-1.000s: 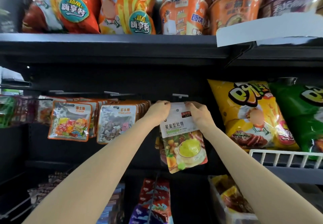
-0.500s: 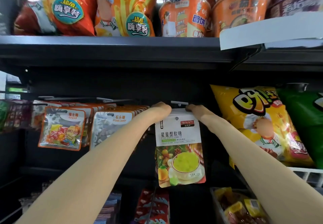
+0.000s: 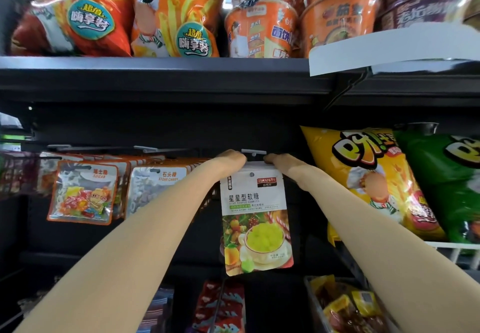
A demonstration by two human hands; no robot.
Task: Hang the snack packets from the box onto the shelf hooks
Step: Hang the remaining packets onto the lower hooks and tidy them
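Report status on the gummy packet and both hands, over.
Left hand and right hand both pinch the top corners of the gummy packet. Packet upright just under the hook tag; hole not seen on the hook. Nothing blocking.

White-and-green gummy packet (image 3: 255, 218), black shelf (image 3: 166, 78)

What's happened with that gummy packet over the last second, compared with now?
The star gummies packet went from tilted to hanging straight, its top edge brought up under the white hook tag. The left hand and right hand kept their grip on its top corners throughout. The candy packets on the neighbouring hooks stayed as they were.
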